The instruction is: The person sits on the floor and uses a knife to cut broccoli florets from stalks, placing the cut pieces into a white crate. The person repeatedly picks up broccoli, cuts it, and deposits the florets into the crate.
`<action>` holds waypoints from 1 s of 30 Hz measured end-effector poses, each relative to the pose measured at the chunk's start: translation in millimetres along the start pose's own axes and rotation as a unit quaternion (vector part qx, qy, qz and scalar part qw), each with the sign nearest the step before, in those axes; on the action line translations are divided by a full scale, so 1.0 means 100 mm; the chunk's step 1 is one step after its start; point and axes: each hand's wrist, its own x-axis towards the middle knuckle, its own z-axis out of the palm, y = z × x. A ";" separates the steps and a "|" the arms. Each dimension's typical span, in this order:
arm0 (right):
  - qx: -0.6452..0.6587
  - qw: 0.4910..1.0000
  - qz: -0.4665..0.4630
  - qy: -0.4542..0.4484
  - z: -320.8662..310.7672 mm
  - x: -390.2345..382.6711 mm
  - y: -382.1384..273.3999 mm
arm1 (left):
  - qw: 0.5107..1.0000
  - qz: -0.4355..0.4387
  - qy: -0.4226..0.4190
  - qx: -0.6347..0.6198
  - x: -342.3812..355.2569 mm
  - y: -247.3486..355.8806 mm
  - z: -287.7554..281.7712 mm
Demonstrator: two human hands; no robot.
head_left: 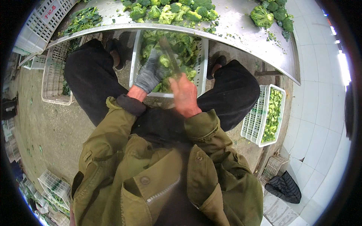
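Note:
My left hand (149,74), in a grey knit glove, is closed around a piece of broccoli (164,61). In the bare fist of my right hand (184,95) is a knife (171,56), its blade slanting up and to the left, close beside the broccoli. The blade is slightly blurred. Both hands are over a white plastic crate (205,62) between my knees. Cut green florets (190,48) fill much of that crate, partly hidden by my hands and the knife.
Ahead, a metal table (233,32) bears a broccoli pile (175,13), large heads (262,18) and leaf scraps (85,19). A floret-filled crate (252,116) stands at right, and a slatted crate (54,81) at left. A black padded garment (285,187) lies at lower right.

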 end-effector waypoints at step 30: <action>0.053 0.998 0.012 0.036 -0.06 0.00 -0.20 | 0.985 0.134 0.010 0.107 -0.08 -0.10 0.13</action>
